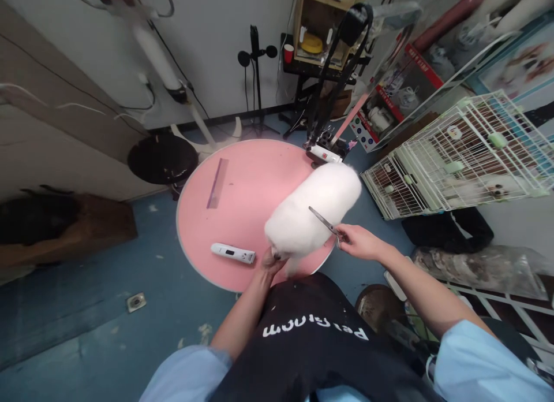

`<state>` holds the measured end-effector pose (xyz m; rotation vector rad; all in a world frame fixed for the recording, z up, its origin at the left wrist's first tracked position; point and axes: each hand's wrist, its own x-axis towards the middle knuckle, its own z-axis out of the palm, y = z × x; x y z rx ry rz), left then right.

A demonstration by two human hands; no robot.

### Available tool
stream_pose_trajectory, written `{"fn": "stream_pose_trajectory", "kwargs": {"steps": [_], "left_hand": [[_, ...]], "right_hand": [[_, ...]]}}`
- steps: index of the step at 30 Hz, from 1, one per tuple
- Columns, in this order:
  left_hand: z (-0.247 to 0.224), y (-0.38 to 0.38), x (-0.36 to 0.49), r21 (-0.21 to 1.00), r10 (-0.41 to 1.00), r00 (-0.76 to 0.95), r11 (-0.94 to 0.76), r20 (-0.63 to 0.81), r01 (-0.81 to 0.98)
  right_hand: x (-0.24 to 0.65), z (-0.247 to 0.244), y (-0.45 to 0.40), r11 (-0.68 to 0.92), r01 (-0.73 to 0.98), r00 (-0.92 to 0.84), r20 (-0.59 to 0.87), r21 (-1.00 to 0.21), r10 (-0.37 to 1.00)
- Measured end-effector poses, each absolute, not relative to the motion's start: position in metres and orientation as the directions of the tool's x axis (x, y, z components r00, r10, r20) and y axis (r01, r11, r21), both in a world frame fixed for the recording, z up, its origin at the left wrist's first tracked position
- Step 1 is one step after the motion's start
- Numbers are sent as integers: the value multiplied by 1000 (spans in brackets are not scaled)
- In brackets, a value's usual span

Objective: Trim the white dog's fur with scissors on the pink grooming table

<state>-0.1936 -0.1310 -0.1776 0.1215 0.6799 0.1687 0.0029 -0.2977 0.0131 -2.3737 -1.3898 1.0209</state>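
A fluffy white dog (311, 200) stands on the round pink table (246, 165), its head low toward the near edge. My left hand (272, 261) is closed about the dog's muzzle from below, and the head's fur hides part of the fingers. In my right hand (352, 240) is a pair of scissors (324, 218), held by the finger loops. The long blades point up and left across the dog's side and appear nearly closed. On the table to the left of my left hand lies a white hair clipper (232, 253).
A purple-edged comb-like strip (215, 185) lies on the table's left part. Another white clipper (325, 154) rests in a tool holder at the far edge. A wire cage (463, 153) holding another white dog stands right. A black round stool (163, 159) is beyond the table's left edge.
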Motion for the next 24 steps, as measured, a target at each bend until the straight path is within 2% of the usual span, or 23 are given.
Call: {"fn": "stream_pose_trajectory", "kwargs": {"steps": [3, 5, 6, 8, 10, 12, 14, 18, 24], "left_hand": [[-173, -127, -192, 178, 217, 740, 975, -637, -132], [-171, -122, -192, 189, 226, 729, 973, -646, -134], [-169, -120, -193, 196, 227, 725, 972, -650, -129], [-166, -113, -193, 217, 234, 716, 969, -658, -118], [-162, -105, -193, 251, 257, 708, 961, -658, -116], [-156, -98, -192, 295, 288, 700, 949, -654, -115], [-150, -92, -191, 337, 314, 697, 935, -644, -110], [-141, -85, -184, 379, 374, 678, 913, -633, -149], [-134, -72, -166, 395, 440, 680, 888, -587, -233]], "right_hand": [[0, -14, -312, -551, 519, 418, -368, -654, 831], [-7, -47, -323, -616, 358, 546, -377, -702, 748], [-12, -66, -326, -683, 293, 610, -419, -669, 672], [-20, -105, -327, -845, 260, 698, -514, -467, 499], [-27, -137, -318, -889, 371, 700, -549, -266, 457], [-30, -158, -304, -872, 462, 676, -571, -164, 466], [-32, -167, -292, -887, 444, 687, -586, -131, 430], [-37, -172, -278, -955, 272, 753, -591, -120, 289], [-55, -162, -261, -982, -10, 729, -674, -189, 122]]}}
